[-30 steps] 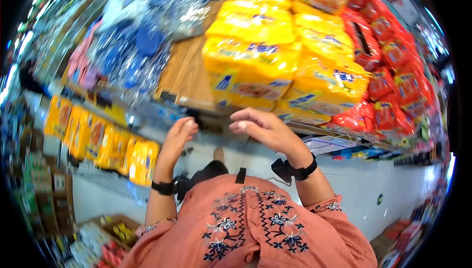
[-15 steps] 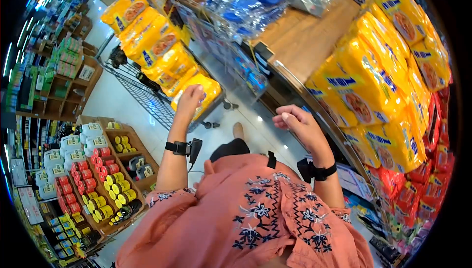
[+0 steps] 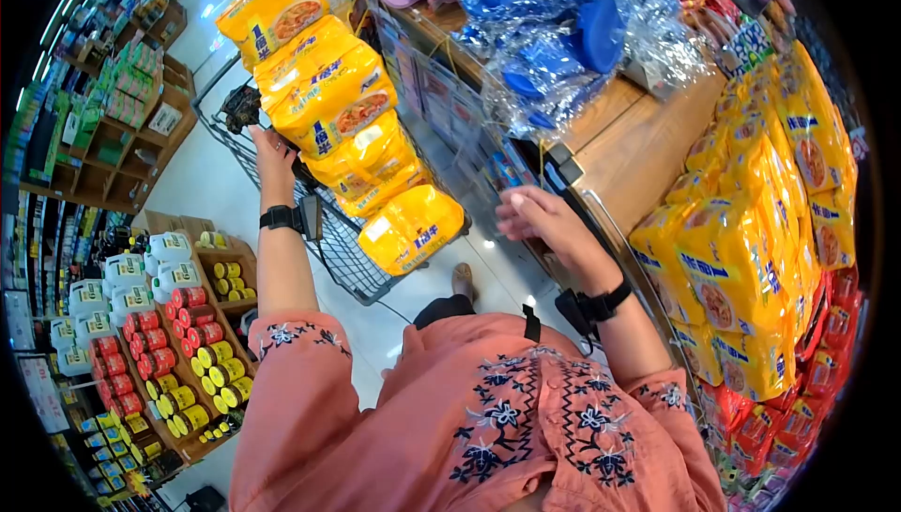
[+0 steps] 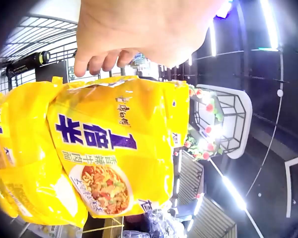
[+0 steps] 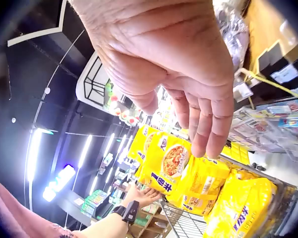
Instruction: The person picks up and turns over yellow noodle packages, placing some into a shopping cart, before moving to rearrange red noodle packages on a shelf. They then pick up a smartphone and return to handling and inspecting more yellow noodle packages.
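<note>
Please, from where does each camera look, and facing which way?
Head: on the head, facing forward-down at yellow plastic noodle packs in a dark wire cart; shows left hand, right hand, coral embroidered shirt.
Left wrist: on that wrist, facing the packs; shows left hand's palm and fingers.
Right wrist: on that wrist, facing packs and cart; shows both hands.
All three share the packs.

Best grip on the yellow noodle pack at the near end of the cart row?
Near-end pack: I'd squeeze its two short ends, coming from above. Its top is uncovered, the next pack crowds its far side, and the plump, soft-looking wrap shows no handle.
</note>
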Tool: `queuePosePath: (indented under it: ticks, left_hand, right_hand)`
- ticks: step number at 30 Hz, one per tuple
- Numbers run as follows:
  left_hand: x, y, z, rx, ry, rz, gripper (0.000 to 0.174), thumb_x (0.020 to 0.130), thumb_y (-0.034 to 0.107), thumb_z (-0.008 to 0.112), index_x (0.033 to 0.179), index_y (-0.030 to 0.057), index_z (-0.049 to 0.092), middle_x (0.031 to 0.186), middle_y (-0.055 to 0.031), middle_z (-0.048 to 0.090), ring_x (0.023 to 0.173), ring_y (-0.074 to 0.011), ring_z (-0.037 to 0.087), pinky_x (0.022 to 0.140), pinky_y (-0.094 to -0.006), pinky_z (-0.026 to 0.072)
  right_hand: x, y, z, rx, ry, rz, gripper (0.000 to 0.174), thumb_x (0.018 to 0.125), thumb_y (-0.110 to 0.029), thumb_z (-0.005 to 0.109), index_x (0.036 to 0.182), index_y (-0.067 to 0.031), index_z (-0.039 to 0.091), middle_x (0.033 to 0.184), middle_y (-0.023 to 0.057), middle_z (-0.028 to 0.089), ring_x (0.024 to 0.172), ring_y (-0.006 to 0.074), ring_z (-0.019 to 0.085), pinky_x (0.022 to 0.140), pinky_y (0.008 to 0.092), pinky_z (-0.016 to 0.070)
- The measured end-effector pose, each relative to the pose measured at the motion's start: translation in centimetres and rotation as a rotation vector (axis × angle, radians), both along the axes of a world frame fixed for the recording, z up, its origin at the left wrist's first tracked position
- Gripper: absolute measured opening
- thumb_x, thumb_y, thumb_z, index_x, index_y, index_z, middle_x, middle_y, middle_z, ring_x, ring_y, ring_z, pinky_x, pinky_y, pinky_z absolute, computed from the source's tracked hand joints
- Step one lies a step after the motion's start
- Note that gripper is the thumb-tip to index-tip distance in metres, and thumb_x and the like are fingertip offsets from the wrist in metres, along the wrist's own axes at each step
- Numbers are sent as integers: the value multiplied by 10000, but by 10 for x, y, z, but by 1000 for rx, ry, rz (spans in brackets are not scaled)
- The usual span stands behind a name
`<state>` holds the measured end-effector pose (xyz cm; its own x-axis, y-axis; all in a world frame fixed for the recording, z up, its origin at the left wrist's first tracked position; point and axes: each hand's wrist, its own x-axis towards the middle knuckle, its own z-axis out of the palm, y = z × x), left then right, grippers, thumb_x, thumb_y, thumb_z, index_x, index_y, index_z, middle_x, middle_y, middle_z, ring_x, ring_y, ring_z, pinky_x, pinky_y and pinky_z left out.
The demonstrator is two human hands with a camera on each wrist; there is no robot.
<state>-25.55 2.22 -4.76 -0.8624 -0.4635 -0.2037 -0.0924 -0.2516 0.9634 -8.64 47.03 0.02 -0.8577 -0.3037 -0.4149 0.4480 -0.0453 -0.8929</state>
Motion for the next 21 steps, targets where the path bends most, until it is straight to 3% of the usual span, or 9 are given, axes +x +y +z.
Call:
queuePosePath:
  ticks: [3,4,7,8,12,15,16,18,21]
  left_hand:
    - [-17,-7,-7,106,-26,-126,746,985,682,344,1410,85,478,1418,-93,527,1313,-247,481,1035,-424,385]
    - [-23,-8,-12,124,21,-118,665,994,664,350,1364,144,538,1316,-29,615,1205,-191,549,975,-396,403]
    - [-37,-12,-21,157,26,-123,663,991,665,366,1364,143,532,1252,-16,642,1118,-186,584,952,-379,430]
    - [-38,-10,-21,181,42,-113,659,985,671,377,1350,147,543,1212,4,655,999,-144,605,821,-313,455]
    - [-50,-26,-41,205,37,-163,647,982,667,396,1329,146,558,1201,23,660,894,-70,585,630,-235,345]
    - [-52,-28,-46,189,25,-168,685,969,675,416,1349,120,545,1239,-7,654,999,-111,614,721,-260,436]
    - [-48,-16,-33,216,60,-142,732,957,681,431,1385,93,517,1295,-42,635,1149,-174,608,885,-312,485]
    - [-47,-15,-32,205,45,-145,744,959,676,429,1407,86,496,1330,-57,618,1217,-207,582,967,-338,466]
    - [-45,-11,-33,267,81,-111,662,994,597,445,1410,84,491,1350,-67,607,1239,-221,575,1012,-355,460]
  right_hand:
    - [-65,-34,0,31,82,78,561,1014,-441,516,1376,-15,470,1291,163,566,1132,241,595,942,366,506]
    - [-86,-49,2,27,106,80,597,1008,-452,522,1400,-9,445,1319,171,551,1170,253,576,966,373,494]
    - [-149,-91,1,96,253,86,720,976,-468,571,1466,10,350,1398,193,495,1263,287,513,1035,394,446]
    - [-169,-103,-4,133,313,88,768,962,-471,592,1487,17,316,1423,200,475,1291,298,491,1058,402,428]
    - [-238,-142,-38,248,430,134,896,886,-447,691,1509,30,259,1451,221,444,1339,299,446,1105,400,369]
    - [-264,-160,-46,209,414,200,935,830,-396,757,1507,22,268,1445,238,457,1374,294,425,1120,382,340]
    - [-268,-165,-45,138,394,232,911,830,-372,761,1498,21,283,1435,228,471,1362,286,439,1114,373,346]
    - [-270,-174,-42,33,389,279,779,834,-278,767,1443,5,371,1360,172,556,1274,252,522,1074,351,383]
    - [-266,-180,-35,-3,396,278,638,899,-259,718,1425,-36,434,1323,88,582,1223,182,532,1067,336,385]
